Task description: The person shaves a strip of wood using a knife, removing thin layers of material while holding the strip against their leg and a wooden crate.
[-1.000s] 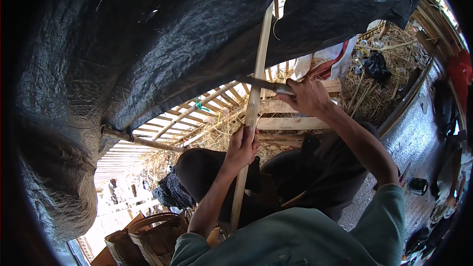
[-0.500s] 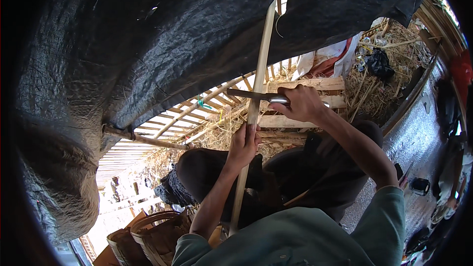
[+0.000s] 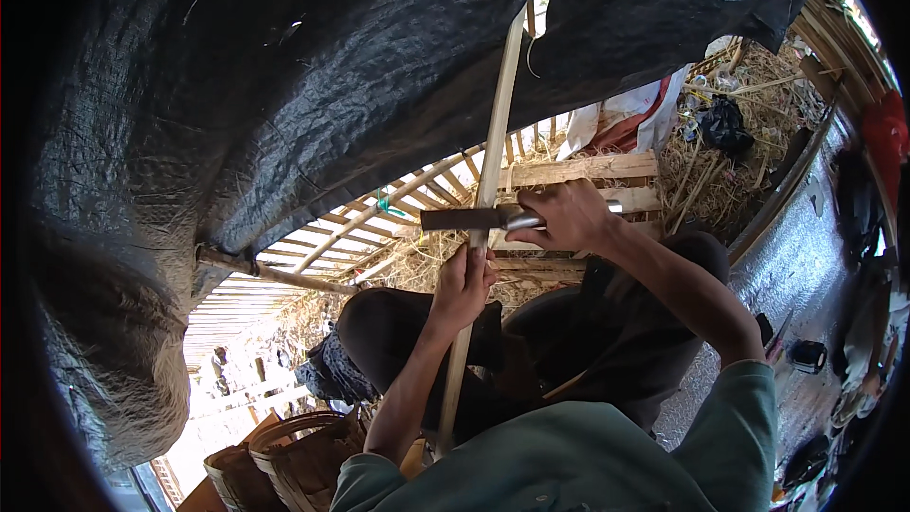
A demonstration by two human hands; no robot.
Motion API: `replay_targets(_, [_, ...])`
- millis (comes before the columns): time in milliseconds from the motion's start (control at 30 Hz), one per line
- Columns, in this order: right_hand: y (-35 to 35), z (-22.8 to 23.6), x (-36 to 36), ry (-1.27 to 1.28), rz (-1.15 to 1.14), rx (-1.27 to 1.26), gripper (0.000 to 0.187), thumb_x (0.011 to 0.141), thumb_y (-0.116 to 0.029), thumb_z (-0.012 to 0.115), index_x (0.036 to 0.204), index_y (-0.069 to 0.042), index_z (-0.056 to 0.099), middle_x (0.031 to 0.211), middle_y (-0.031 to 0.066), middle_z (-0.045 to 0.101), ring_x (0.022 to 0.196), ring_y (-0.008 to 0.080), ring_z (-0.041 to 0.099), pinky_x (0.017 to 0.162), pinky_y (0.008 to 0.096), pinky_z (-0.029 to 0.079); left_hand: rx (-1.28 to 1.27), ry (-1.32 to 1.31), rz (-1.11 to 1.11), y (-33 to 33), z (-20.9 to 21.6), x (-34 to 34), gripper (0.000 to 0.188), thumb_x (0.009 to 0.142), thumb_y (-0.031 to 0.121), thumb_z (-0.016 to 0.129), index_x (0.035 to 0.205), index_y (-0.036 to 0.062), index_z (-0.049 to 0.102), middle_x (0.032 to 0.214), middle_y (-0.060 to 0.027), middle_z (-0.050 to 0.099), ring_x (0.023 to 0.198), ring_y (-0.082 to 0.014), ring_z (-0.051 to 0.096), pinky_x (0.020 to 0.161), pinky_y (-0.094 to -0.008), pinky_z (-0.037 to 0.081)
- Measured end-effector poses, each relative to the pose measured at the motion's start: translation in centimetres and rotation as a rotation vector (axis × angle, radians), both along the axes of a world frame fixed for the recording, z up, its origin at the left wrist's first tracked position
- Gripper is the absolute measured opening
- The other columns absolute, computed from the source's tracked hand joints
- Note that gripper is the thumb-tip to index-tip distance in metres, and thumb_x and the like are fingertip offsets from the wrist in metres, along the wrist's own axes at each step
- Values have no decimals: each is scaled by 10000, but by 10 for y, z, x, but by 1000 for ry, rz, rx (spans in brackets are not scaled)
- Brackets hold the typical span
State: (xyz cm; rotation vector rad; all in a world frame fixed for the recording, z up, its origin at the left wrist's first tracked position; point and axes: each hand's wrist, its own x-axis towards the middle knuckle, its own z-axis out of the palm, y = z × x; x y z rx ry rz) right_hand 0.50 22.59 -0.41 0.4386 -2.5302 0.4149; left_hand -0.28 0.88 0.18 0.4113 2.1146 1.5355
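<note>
A long, pale bamboo strip [image 3: 498, 133] runs from my lap up past the edge of the black sheet. My left hand [image 3: 464, 286] is wrapped round it at knee height. Just above that hand, a knife [image 3: 461, 219] with a broad dark blade lies crosswise on the strip. The knife's shiny metal handle sits in the closed fingers of my right hand [image 3: 569, 216]. The blade touches or nearly touches the strip, its tip pointing left. The lower end of the strip rests against my body.
Black plastic sheeting [image 3: 379, 66] hangs overhead and at left. A slatted bamboo structure [image 3: 379, 213] stands below it. Wooden planks [image 3: 588, 169] and straw [image 3: 701, 166] lie ahead. Woven baskets [image 3: 308, 460] sit at lower left. A black bag [image 3: 725, 125] rests on the litter at right.
My right hand has drawn the knife down along the strip toward my left hand, and its blade now shows more of its flat face. My left hand has barely moved.
</note>
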Motion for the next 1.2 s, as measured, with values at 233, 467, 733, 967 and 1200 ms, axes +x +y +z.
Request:
replay_targets(233, [6, -1, -13, -169, -153, -94, 503, 772, -590, 516, 839, -96, 580, 471, 100, 544, 446, 271, 590, 416, 379, 472, -26, 65, 3, 7, 4, -6, 262, 946, 198, 371, 852, -19, 485, 534, -41, 448, 464, -103, 454, 451, -268, 374])
replay_targets(467, [20, 12, -25, -192, -203, 45, 542, 759, -623, 502, 839, -94, 587, 509, 126, 567, 481, 291, 602, 433, 373, 481, -58, 187, -28, 6, -2, -4, 308, 958, 270, 318, 917, 7, 474, 570, 4, 403, 393, -53, 351, 372, -221, 286])
replay_targets(733, [14, 8, -23, -226, -152, 58, 518, 772, -623, 485, 860, -127, 602, 503, 96, 564, 488, 270, 609, 443, 374, 485, -52, 124, -47, -4, -4, 3, 278, 952, 225, 368, 911, -30, 470, 579, -52, 483, 499, -88, 483, 456, -242, 383])
replay_targets(967, [4, -1, -13, 2, 140, 66, 527, 762, -609, 524, 788, -84, 565, 484, 63, 540, 412, 260, 560, 394, 361, 452, 9, -64, 5, -1, 5, 2, 250, 952, 203, 363, 882, -15, 462, 526, -19, 422, 462, -75, 431, 436, -234, 348])
replay_targets(1200, [56, 14, -43, -299, -425, -161, 494, 800, -562, 507, 901, -83, 574, 568, 148, 596, 578, 336, 625, 529, 436, 512, 87, -161, -14, 4, 17, 6, 249, 958, 220, 342, 874, 8, 443, 528, 6, 373, 391, -56, 350, 372, -224, 282])
